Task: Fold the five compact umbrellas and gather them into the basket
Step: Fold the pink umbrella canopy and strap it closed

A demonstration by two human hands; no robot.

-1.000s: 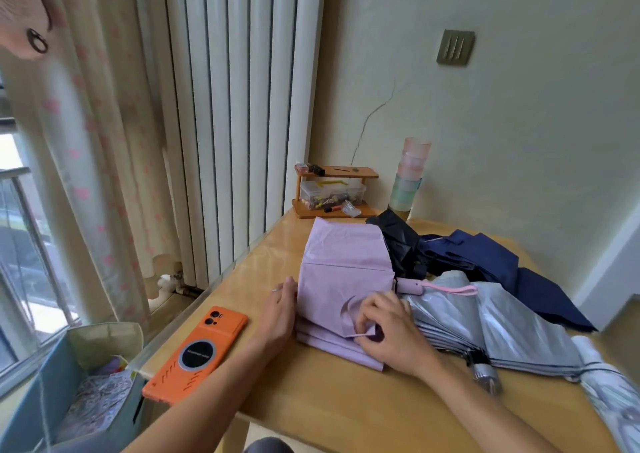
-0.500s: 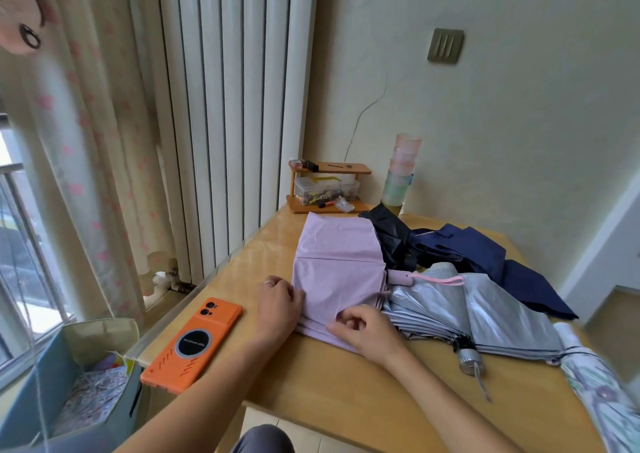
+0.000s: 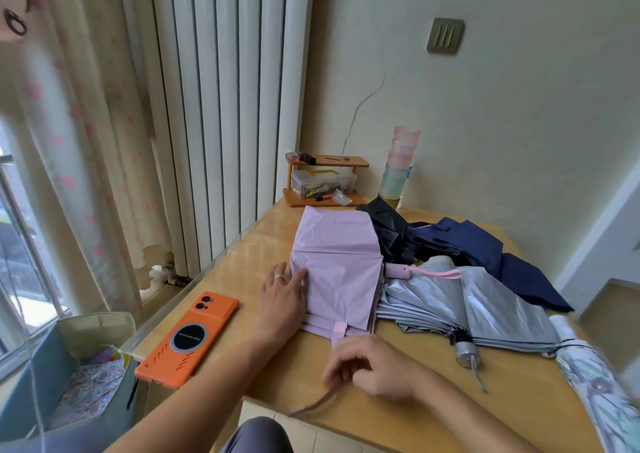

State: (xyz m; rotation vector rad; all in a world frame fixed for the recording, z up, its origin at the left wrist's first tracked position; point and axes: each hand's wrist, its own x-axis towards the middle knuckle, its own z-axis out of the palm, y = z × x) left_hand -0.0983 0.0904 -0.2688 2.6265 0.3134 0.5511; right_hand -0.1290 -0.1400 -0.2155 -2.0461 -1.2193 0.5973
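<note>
Against the lilac fabric umbrella point(image 3: 337, 272) my left hand point(image 3: 284, 296) lies flat, while my right hand point(image 3: 374, 369) pinches its strap point(image 3: 338, 331), so tugging might unravel pleats.

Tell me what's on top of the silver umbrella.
Pink handle and wrist strap of the lilac umbrella rest on the silver umbrella. Whether it runs beneath the lilac canopy is hidden.

Your wooden table point(image 3: 249, 255) holds an orange phone point(image 3: 188, 340) at lower left and the lilac umbrella point(image 3: 337, 272) flat at centre. Right of it lie the silver umbrella point(image 3: 467, 307), black umbrella point(image 3: 388, 227), navy umbrella point(image 3: 485, 244) and, at the frame's edge, a patterned umbrella point(image 3: 595, 376). A rack point(image 3: 325, 182) and stacked cups point(image 3: 398, 165) stand behind.
</note>
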